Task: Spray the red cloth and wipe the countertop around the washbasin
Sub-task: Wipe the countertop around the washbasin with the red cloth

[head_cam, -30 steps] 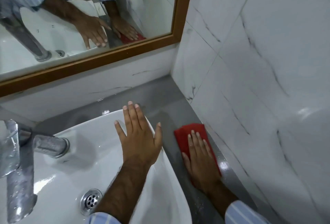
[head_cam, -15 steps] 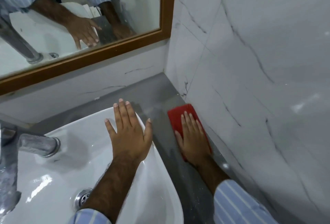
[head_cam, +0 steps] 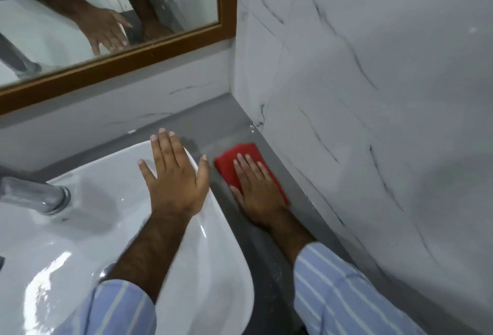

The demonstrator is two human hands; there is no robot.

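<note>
The folded red cloth (head_cam: 234, 159) lies flat on the grey countertop (head_cam: 213, 121), in the narrow strip between the white washbasin (head_cam: 112, 180) and the right wall. My right hand (head_cam: 256, 188) presses down on the cloth with its fingers stretched out, covering its near half. My left hand (head_cam: 174, 174) rests flat on the basin's far right rim, fingers spread, holding nothing. No spray bottle is in sight.
A chrome tap (head_cam: 34, 196) stands on the basin at the left. A wood-framed mirror (head_cam: 120, 57) hangs on the back wall. Marbled white tile wall (head_cam: 373, 121) closes off the right side. The counter strip shows wet streaks (head_cam: 266, 262) near my right forearm.
My right hand has pushed the red cloth away from me along the counter strip, toward the back corner. My left hand has stayed on the basin rim.
</note>
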